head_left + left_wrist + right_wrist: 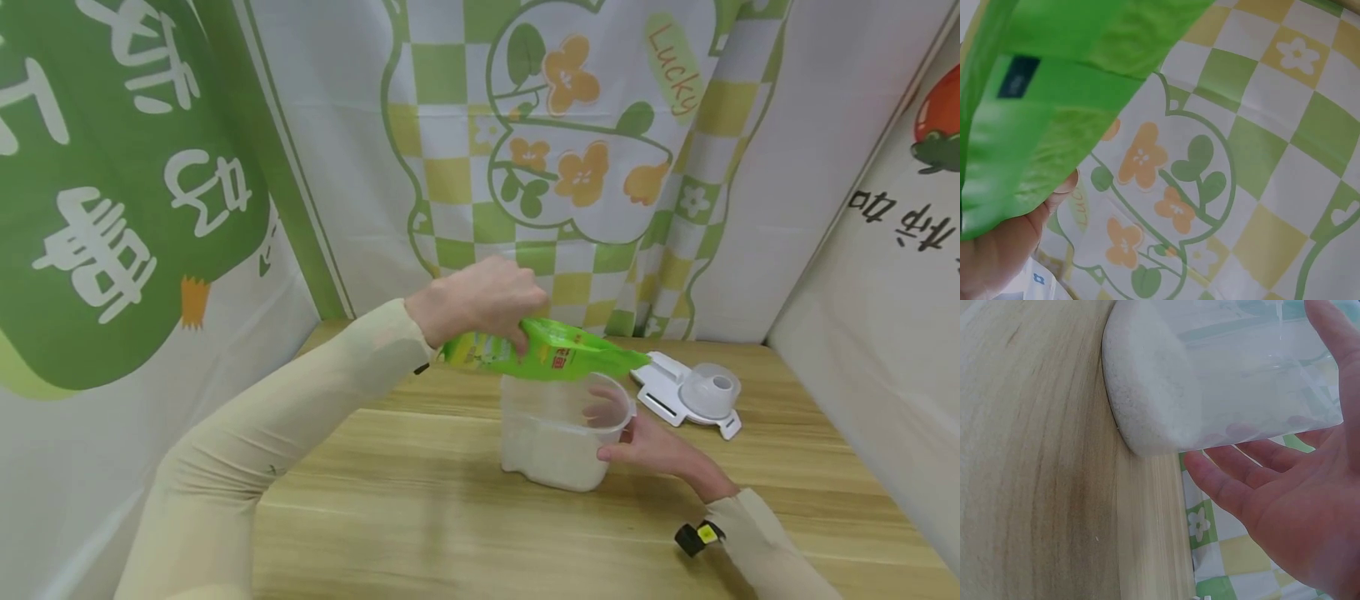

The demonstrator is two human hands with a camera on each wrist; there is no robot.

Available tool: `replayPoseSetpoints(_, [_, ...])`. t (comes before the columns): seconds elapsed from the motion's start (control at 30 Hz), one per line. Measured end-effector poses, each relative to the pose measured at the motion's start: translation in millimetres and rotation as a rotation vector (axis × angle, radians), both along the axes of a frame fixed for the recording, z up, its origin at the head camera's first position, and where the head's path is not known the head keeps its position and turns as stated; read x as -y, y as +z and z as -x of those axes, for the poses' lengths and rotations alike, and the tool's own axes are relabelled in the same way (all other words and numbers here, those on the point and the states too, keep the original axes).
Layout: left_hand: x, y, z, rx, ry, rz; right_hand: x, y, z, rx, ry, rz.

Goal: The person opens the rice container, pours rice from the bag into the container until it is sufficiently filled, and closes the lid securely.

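My left hand [483, 300] grips a green plastic bag [573, 350] printed with characters, tilted nearly flat above a clear plastic container [517, 417]. The bag overlaps the container's far rim in the head view and fills the upper left of the left wrist view. White, rice-like grains [1147, 394] lie in the bottom of the container, which stands upright on the table. Around its right side, my right hand [652, 446] holds the container, thumb in front and fingers behind. The bag's contents are hidden.
Behind and right of the container, a white lid [660, 396] lies on the wooden table [375, 500] with a clear cup-like piece [708, 390] on it. Printed curtains [442, 117] enclose the table at the back and sides.
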State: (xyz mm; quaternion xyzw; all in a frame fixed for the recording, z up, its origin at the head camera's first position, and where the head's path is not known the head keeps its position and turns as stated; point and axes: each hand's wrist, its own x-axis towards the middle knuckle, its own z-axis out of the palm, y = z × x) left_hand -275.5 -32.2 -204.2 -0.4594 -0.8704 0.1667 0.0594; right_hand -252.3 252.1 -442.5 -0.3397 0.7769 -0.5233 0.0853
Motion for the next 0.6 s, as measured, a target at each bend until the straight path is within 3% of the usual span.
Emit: replayPoseSetpoints(0.6, [-6.0, 3.9, -2.9, -0.065, -0.030, 0.064, -0.3, 0.6, -0.9, 0.021, -0.019, -0.011])
